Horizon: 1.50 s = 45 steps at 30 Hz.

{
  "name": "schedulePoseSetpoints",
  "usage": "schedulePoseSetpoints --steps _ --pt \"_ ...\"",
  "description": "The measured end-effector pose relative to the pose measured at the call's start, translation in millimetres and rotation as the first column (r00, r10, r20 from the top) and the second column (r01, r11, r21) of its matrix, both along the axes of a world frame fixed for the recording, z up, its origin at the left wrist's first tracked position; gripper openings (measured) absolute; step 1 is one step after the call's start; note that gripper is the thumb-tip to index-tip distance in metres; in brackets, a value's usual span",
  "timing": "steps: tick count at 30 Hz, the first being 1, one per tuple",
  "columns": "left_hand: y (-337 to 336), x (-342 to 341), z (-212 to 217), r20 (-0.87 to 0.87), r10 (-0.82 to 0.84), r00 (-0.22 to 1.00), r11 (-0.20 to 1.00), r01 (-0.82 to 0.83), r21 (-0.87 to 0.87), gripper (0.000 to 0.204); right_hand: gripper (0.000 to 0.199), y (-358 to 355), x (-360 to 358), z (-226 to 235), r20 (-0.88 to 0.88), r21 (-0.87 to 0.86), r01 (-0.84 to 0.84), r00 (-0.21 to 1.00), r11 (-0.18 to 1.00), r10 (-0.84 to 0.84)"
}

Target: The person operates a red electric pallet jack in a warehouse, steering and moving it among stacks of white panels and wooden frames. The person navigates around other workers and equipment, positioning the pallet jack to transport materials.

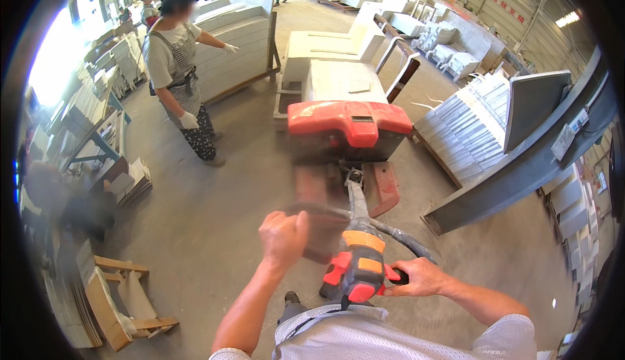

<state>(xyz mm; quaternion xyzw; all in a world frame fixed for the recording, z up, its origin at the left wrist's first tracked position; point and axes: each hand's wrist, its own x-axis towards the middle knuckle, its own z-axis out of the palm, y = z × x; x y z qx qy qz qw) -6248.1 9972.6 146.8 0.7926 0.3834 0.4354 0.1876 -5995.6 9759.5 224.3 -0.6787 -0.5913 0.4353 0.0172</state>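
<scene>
Before me stands a red electric pallet truck, its grey tiller arm reaching back toward my body. At the near end is its control handle, black with orange panels and red buttons. My right hand is closed on the right side grip of that handle. My left hand is curled into a fist, left of the handle and near the blurred left side bar; whatever it may hold is hidden. A grey padded side bar sticks out to the right. Pale slabs sit beyond the red cover.
A co-worker in an apron and white gloves stands ahead left, a hand toward a large slab stack. A leaning slab rack and a thick grey steel beam flank the right. A wooden frame lies near left.
</scene>
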Motion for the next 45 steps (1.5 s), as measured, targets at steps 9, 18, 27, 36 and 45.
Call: schedulePoseSetpoints --steps 9,18,27,36,45 --pt "-27.5 -11.9 9.6 -0.015 -0.08 0.997 0.997 0.08 -0.001 0.04 0.046 -31.2 -33.1 -12.6 0.247 0.142 0.006 0.968 0.99 -0.041" --pt "-58.1 -48.6 -4.1 -0.052 -0.111 0.993 0.994 0.111 0.009 0.039 0.042 -62.7 -75.3 -26.0 0.253 0.127 0.054 0.964 0.99 -0.085" --pt "-90.2 -70.0 -1.0 -0.029 -0.05 0.998 0.999 0.05 -0.006 0.04 0.04 -97.8 -89.4 -45.0 0.286 0.232 -0.038 0.958 0.972 -0.031" --pt "-144.5 -72.8 -7.3 -0.031 0.076 0.997 0.993 -0.079 -0.087 0.038 0.048 -142.2 -75.6 -34.0 0.139 0.352 -0.09 0.989 0.932 0.043" --pt "-224.4 -88.3 18.6 -0.088 0.1 0.991 0.955 -0.121 -0.27 0.048 0.069 -209.9 -72.7 -17.9 0.006 0.477 -0.078 0.996 0.875 0.086"
